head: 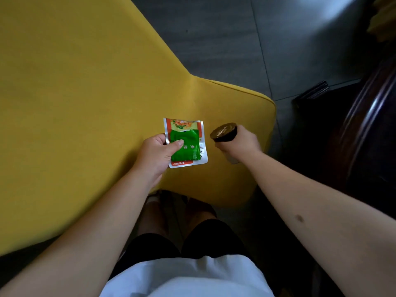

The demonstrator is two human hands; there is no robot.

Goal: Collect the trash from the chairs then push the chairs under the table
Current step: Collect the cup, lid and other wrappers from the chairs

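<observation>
A yellow upholstered chair [85, 93] fills the left and middle of the view, its seat below my hands. My left hand [156, 155] pinches two empty snack packets over the seat: a small green packet [188, 148] on top of a larger orange and white packet [184, 125]. Just to the right, my right hand [240, 142] is closed around a small dark cup with a brown lid [224, 132], held above the seat's right edge.
A dark wooden table edge [364, 125] runs along the right side. Grey tiled floor [225, 39] shows beyond the chair. My legs and white shirt are at the bottom, close to the chair's front edge.
</observation>
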